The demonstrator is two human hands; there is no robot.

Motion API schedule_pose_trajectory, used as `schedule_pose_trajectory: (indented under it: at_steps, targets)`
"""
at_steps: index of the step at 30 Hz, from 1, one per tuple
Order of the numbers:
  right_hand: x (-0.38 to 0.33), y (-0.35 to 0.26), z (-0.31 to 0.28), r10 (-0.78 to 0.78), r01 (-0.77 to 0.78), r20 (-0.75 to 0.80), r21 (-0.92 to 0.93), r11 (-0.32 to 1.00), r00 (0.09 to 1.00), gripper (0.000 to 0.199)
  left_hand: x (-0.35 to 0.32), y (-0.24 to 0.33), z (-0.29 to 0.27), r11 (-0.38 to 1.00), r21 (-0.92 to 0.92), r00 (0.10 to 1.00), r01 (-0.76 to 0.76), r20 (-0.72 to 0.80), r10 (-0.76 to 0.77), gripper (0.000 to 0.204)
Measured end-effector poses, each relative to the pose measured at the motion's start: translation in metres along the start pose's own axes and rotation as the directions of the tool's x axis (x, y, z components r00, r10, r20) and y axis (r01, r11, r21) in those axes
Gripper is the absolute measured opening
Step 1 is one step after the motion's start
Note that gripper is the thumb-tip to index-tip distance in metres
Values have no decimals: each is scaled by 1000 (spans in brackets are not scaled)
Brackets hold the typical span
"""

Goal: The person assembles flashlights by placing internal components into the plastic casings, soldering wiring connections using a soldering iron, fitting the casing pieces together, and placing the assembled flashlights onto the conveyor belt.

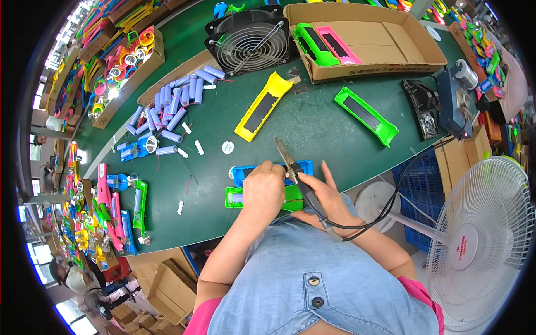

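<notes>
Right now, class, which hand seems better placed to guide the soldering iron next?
Probably the right hand: it already holds the soldering iron. The left hand is over the blue case and green case, its fingertips hidden.

A dark-handled soldering iron (307, 194) slants over a blue casing (305, 166) lying crosswise, just beyond a green casing (293, 193) holding a lilac cylindrical cell (237, 198).

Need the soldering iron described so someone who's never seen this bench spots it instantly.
Start at the dark green worktop and find the person's right hand at its near edge. It holds the pen-shaped soldering iron with a black handle, metal tip pointing up and left. Unlike the blue plastic housing and green plastic housing beside it, it trails a black cable.
</notes>
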State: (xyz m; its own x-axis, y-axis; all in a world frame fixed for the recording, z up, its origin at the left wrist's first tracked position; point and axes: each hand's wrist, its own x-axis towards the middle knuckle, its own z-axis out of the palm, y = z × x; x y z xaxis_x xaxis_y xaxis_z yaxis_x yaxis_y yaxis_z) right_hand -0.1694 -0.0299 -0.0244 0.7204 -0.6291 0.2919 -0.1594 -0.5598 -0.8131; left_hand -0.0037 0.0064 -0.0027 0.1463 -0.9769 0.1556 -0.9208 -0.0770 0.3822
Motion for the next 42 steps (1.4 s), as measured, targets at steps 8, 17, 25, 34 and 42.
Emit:
schedule_pose_trajectory:
  at_steps: [8, 17, 25, 34, 42]
  targets:
    - [20, 5, -22, 12, -12, 11, -80, 997, 1000, 75, -22, -9, -42, 953, -239, 973, -188, 88, 214, 25]
    - [26, 7, -29, 66, -66, 5, -29, 997, 998, 60, -41, -17, 16, 919, -226, 919, -322, -307, 247, 22]
    - [-19, -7, -40, -64, 36, -92, -276, 961, 994, 33, -36, -2, 7, 954, -267, 950, -136, -310, 49, 21]
    - [-41, 10, 4, 472, -68, -455, 661, 747, 755, 23, -35, 1, 3, 882, -464, 959, 79, -207, -195, 14]
    - [-36, 7, 5, 522, -119, -413, 689, 715, 746, 21, -35, 2, 4, 898, -437, 962, 56, -217, -166, 15]
